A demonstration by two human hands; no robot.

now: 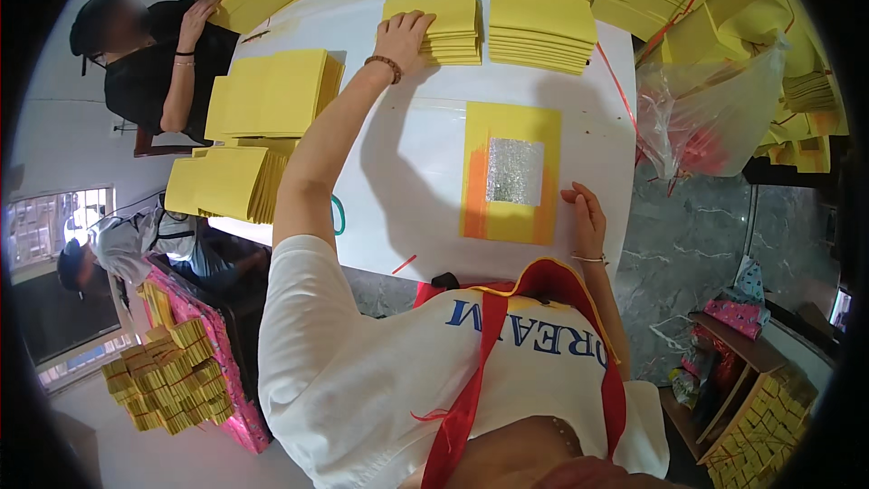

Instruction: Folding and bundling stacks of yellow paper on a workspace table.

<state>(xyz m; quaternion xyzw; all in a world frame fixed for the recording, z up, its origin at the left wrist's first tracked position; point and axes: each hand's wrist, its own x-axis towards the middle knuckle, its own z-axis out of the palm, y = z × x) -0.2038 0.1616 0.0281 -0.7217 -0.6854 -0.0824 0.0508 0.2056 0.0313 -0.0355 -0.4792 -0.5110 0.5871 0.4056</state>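
My left arm stretches across the white table to a stack of yellow paper (450, 18). My left hand (405, 39) is closed over the stack's left end; its thumb is mostly hidden. A single yellow sheet (477, 127) lies flat in front of me, with a silver foil square (514, 171) on it and orange colour brushed along its sides and below. Just beyond that sheet's right edge, my right hand (586, 220) rests near the table edge, fingers stretched out and nothing in them. Another yellow stack (541, 32) sits right of the first.
More yellow stacks (267, 95) stand at the table's left. A clear plastic bag (706, 118) hangs at the right by yellow bundles and red string. A co-worker (158, 72) handles yellow paper at the far left; another person (140, 240) is behind. Bundles (176, 376) fill a pink-covered surface.
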